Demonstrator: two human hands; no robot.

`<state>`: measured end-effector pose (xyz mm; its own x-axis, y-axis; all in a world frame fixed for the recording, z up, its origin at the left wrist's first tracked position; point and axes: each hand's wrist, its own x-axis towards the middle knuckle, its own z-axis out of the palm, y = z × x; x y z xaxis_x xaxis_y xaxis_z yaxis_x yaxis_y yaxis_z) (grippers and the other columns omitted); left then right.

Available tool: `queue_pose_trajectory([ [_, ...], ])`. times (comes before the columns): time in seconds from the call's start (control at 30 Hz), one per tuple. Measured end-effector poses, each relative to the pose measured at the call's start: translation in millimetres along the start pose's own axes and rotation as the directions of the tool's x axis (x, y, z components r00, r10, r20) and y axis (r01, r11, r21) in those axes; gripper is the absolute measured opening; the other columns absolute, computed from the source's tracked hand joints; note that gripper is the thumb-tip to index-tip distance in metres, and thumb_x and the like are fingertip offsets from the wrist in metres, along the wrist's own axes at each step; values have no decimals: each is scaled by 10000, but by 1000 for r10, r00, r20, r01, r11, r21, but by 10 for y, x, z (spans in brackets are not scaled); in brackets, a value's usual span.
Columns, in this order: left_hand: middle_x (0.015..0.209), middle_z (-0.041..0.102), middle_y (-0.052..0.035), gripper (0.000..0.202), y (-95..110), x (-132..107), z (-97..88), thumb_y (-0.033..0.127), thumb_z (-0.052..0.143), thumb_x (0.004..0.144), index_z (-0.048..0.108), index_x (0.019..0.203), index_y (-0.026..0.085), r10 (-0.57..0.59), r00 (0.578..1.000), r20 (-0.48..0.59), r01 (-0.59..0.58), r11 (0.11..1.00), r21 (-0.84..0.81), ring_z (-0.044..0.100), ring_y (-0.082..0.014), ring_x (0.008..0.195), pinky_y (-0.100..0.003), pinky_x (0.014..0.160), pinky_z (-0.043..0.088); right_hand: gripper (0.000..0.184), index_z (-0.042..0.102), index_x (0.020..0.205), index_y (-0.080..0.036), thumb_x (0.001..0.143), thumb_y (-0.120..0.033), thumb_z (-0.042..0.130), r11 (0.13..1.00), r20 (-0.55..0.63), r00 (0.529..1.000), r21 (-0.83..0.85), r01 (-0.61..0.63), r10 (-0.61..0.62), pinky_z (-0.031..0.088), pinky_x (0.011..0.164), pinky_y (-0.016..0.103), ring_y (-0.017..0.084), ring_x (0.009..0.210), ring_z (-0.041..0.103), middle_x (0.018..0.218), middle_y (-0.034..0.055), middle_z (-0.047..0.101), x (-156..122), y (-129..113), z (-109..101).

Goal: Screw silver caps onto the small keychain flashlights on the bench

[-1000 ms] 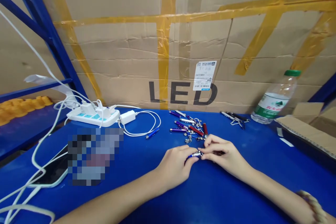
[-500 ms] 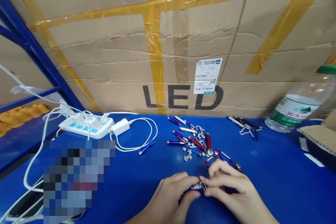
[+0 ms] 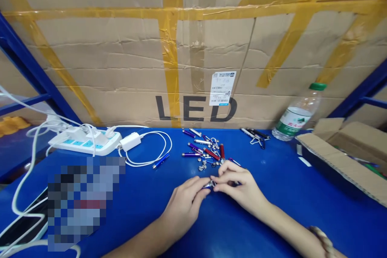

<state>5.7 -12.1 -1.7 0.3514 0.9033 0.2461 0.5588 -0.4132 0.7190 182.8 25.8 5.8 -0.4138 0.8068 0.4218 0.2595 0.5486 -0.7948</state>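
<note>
My left hand (image 3: 187, 201) is closed around a small mini flashlight (image 3: 208, 184) with a silver end, its body mostly hidden by the fingers. Thumb and fingertips of my right hand (image 3: 238, 183) pinch the metal ring at that end. A dark bit shows under the right palm, too covered to name. Just beyond my hands lies a loose pile of purple, silver and red flashlight tubes (image 3: 211, 153), with carabiner clips (image 3: 215, 142) and small round button cells (image 3: 202, 165) among them. One blue tube (image 3: 161, 161) lies apart on the left.
A white power strip (image 3: 102, 149), a charger (image 3: 130, 141) and cables occupy the left, beside a blurred-out patch. Black and silver clip tubes (image 3: 256, 135) lie at the back. A water bottle (image 3: 294, 119) and an open cardboard box (image 3: 326, 161) stand right. A large carton (image 3: 127, 68) walls the back.
The camera view has shifted, bringing the open box and more of both forearms into sight. Both hands keep their hold on the small flashlight.
</note>
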Motion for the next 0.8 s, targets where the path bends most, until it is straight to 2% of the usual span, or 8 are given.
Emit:
queue_pose_trajectory([
  [0.2,761,594,-15,279,3,14,-8,255,338,888,586,1006,206,-2,997,76,-1,999,40,546,-132,684,-225,641,433,190,707,740,-176,737,-345,622,999,56,998,41,21,-24,391,446,197,72,535,473,737,30,513,-20,7,-49],
  [0.4,744,575,-11,263,-9,32,2,228,334,890,581,974,196,28,996,83,-31,999,44,531,-124,665,-219,629,421,171,703,822,-182,766,-303,596,997,136,990,69,-32,23,394,427,185,58,516,469,770,35,516,-27,72,-98],
  [0.57,750,574,-13,235,-18,25,0,229,358,891,568,990,191,78,995,62,-80,996,26,529,-124,672,-218,637,420,130,703,819,-179,731,-250,639,997,152,988,84,-1,-12,347,407,173,48,510,433,750,24,526,-36,84,-111],
  [0.8,745,555,0,224,11,28,-15,231,348,902,558,974,198,121,983,138,-134,986,97,517,-117,670,-198,612,403,51,710,725,-156,695,-156,669,989,125,983,72,125,-134,445,551,194,83,626,535,705,23,544,-41,65,-145],
])
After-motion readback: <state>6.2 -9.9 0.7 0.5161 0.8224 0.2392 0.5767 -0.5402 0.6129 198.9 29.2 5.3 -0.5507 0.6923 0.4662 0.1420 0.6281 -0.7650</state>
